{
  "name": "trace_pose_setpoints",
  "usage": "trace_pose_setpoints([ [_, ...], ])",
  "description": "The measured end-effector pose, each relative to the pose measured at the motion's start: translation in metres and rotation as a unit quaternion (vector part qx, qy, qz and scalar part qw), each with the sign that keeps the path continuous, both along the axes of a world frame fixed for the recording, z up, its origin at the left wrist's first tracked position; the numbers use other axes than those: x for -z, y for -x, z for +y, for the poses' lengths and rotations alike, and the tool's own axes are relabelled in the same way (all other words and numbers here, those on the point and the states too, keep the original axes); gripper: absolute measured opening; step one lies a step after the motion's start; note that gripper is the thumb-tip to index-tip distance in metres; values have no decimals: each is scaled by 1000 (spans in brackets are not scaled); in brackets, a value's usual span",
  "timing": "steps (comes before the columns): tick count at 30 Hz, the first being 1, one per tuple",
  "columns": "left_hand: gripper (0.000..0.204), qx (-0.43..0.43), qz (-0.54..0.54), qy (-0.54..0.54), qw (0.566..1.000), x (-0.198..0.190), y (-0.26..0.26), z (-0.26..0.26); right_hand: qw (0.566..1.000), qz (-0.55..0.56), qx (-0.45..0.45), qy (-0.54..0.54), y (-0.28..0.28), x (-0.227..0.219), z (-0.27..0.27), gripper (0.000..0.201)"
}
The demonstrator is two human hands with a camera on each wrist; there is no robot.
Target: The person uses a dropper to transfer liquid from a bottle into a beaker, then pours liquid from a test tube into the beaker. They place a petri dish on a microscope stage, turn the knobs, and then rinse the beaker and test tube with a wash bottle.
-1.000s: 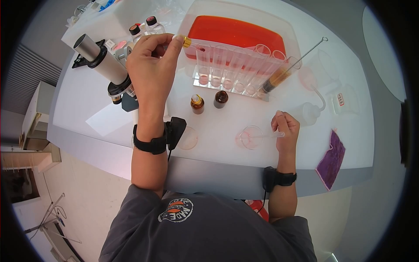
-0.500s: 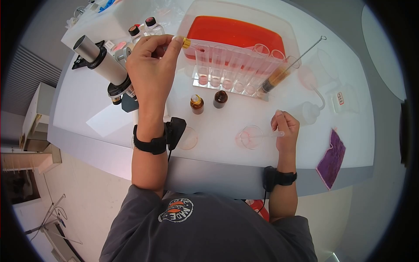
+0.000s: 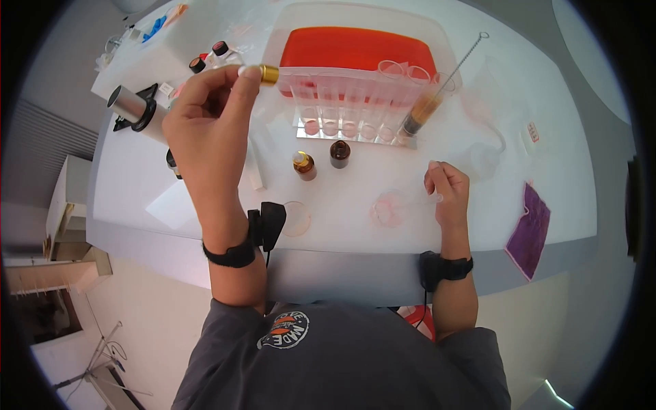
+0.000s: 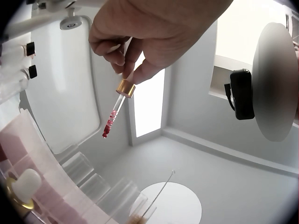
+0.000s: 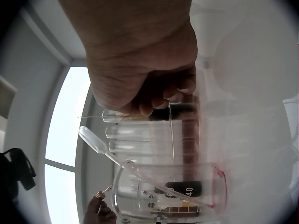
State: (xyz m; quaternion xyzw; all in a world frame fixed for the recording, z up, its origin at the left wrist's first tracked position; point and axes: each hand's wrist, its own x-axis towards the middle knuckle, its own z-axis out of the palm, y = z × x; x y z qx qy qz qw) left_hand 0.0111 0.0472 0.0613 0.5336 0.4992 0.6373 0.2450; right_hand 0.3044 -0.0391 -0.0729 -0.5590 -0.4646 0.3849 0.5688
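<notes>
My left hand (image 3: 212, 123) is raised at the left end of the test tube rack (image 3: 355, 139). Its thumb and fingers pinch the white bulb of a glass dropper (image 4: 126, 88) with a gold collar; red liquid with bubbles fills its lower tube, which points down at a slant. An uncapped brown bottle (image 3: 339, 154) stands before the rack, beside a brown bottle with a gold-collared dropper top (image 3: 305, 166). Loosely curled and holding nothing, my right hand (image 3: 449, 195) rests beside a small beaker (image 5: 121, 191). A plastic pipette (image 5: 93, 138) leans in that beaker, which has red residue at its bottom.
Behind the rack sits a tub of red liquid (image 3: 362, 51). A brush (image 3: 465, 60) sticks out of the right-hand tube. The microscope (image 3: 133, 109) stands left, a petri dish (image 3: 296, 219) lies near the front edge, and a purple cloth (image 3: 529, 232) hangs over the right edge.
My left hand has drawn the dropper a little left and away from the leftmost tube. The right hand stays beside the beaker. The head view has shifted slightly.
</notes>
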Motion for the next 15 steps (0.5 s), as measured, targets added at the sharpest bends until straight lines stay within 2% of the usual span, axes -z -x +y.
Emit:
trace_pose_setpoints([
  [3,15,86,127,70,986,1,5,-7,1000,-5,3,1,0,0,0,37],
  [6,18,112,193,76,972,5,-9,-11,1000,0,8,8,0,-1,0,37],
  [15,20,126,270,75,952,19,-27,-9,1000,-10,12,3,-2,-1,0,37],
])
